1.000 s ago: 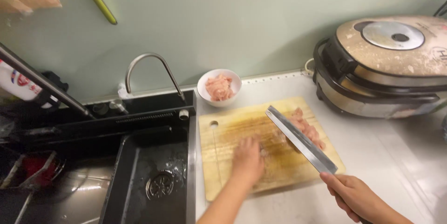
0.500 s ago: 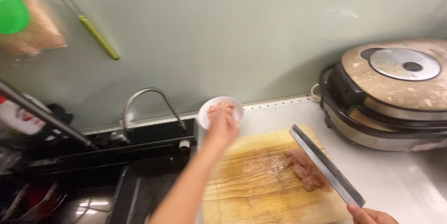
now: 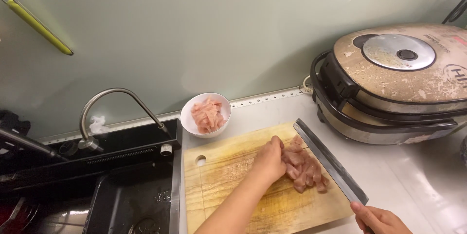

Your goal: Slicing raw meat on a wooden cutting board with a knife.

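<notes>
One pile of raw meat strips [image 3: 304, 170] is found on the cutting board [image 3: 228, 190], toward its right edge. The left hand [image 3: 269, 162] is laid against the pile's left side, fingers [image 3: 279, 142] curled onto it. The knife [image 3: 330, 161] is held by the right hand [image 3: 382, 219], closed on the handle, blade lying diagonally just right of the pile.

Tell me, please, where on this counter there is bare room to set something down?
The white counter between the knife and the cooker is bare. The cutting board's left part, by the sink, is free too. It is crowded where the left hand presses the meat, and around the bowl.
</notes>
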